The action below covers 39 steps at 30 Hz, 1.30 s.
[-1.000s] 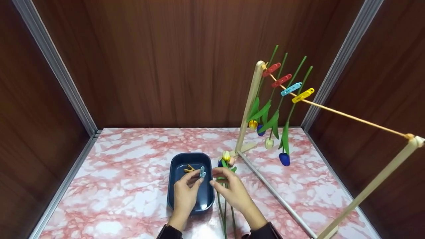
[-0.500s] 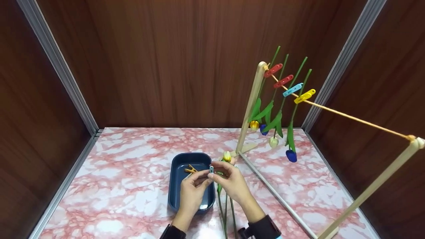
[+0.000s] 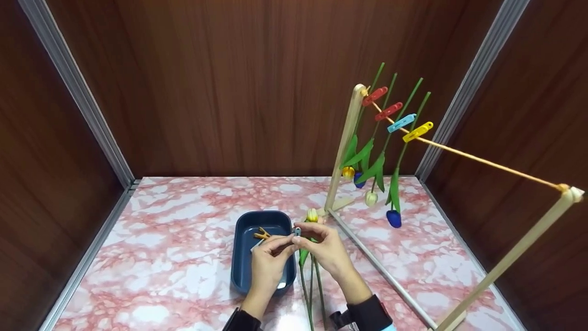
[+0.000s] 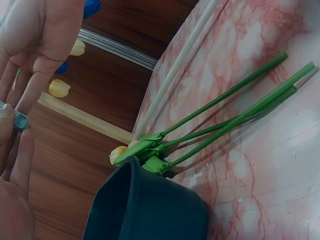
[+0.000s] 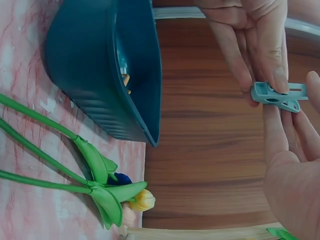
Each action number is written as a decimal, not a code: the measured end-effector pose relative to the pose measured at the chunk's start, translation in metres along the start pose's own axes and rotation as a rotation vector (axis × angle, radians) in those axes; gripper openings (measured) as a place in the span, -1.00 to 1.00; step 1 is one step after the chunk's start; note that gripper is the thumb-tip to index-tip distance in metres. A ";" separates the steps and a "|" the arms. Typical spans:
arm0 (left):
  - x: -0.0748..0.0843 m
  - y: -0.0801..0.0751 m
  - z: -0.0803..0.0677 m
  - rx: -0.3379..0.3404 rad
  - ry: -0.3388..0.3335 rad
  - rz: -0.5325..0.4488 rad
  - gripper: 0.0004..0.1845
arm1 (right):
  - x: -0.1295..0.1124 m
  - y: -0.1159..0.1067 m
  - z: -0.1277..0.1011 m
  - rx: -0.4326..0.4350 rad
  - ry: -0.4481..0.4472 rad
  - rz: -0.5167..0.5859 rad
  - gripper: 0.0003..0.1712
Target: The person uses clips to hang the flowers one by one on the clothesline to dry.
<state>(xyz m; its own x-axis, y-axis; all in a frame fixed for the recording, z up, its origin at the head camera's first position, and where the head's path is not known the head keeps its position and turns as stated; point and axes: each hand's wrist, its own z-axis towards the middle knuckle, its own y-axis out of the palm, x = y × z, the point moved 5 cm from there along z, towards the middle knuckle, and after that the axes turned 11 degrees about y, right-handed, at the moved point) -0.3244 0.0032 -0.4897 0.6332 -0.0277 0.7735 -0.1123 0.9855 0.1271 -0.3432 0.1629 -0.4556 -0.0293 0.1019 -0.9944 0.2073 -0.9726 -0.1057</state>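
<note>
A light-blue clothespin (image 5: 277, 95) is held above the right rim of the dark blue basin (image 3: 239, 257). My left hand (image 3: 268, 264) pinches it between thumb and fingers. My right hand (image 3: 330, 253) meets it from the other side, with a finger beneath the clothespin and the thumb at its end in the right wrist view. Inside the basin lie an orange-brown clothespin (image 3: 262, 233) and a pale piece partly behind my left hand. Beneath my right hand, artificial tulips (image 4: 225, 125) with green stems lie on the table beside the basin.
To the right stands a wooden frame (image 3: 344, 147) with a cord (image 3: 487, 163) strung across it. Several tulips hang head down from the cord by red, blue and yellow clothespins (image 3: 418, 132). Wood-patterned walls (image 3: 239, 92) enclose the marbled table (image 3: 174, 239).
My left hand has carried the light-blue clothespin rightward from over the basin to my right hand. My right fingers have closed in around it.
</note>
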 end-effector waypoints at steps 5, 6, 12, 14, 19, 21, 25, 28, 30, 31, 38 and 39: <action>0.000 0.002 -0.001 -0.009 -0.011 -0.005 -0.77 | -0.001 -0.002 -0.001 -0.013 -0.006 -0.014 -0.57; 0.000 0.002 -0.001 -0.011 -0.018 -0.007 -0.77 | -0.002 -0.002 -0.001 -0.016 -0.015 -0.015 -0.57; 0.001 0.005 0.000 -0.041 -0.078 -0.010 -0.79 | -0.007 -0.007 -0.002 0.000 -0.066 -0.029 -0.64; 0.001 0.005 0.002 -0.047 -0.105 -0.014 -0.79 | -0.008 -0.009 -0.001 0.027 -0.082 -0.035 -0.68; -0.001 0.004 0.005 -0.040 -0.134 -0.017 -0.80 | -0.016 -0.017 0.005 0.139 -0.160 -0.048 -0.83; -0.002 0.002 0.005 -0.034 -0.131 -0.008 -0.82 | -0.019 -0.022 0.008 0.184 -0.190 -0.037 -0.89; -0.007 -0.002 0.003 -0.061 -0.129 0.038 -0.87 | -0.024 -0.033 0.011 0.234 -0.211 0.004 -0.94; -0.012 0.000 0.000 -0.167 -0.121 0.112 -0.89 | -0.025 -0.040 0.014 0.241 -0.208 0.018 -0.94; -0.015 0.006 -0.002 -0.295 -0.097 0.204 -0.87 | -0.026 -0.043 0.014 0.240 -0.209 0.022 -0.94; -0.017 0.010 -0.003 -0.377 -0.078 0.267 -0.86 | -0.026 -0.044 0.014 0.243 -0.211 0.019 -0.94; -0.017 0.057 -0.017 -0.929 0.193 0.797 -0.76 | -0.027 -0.052 0.010 0.271 -0.255 -0.041 -0.95; -0.017 0.064 -0.018 -0.964 0.226 0.849 -0.74 | -0.027 -0.052 0.008 0.273 -0.265 -0.045 -0.94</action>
<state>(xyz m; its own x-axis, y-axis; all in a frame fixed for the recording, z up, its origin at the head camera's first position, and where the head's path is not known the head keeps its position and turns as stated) -0.3288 0.0694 -0.5062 0.7609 0.5948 0.2595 -0.0069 0.4072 -0.9133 -0.3616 0.2092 -0.4232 -0.2920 0.1229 -0.9485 -0.0668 -0.9919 -0.1080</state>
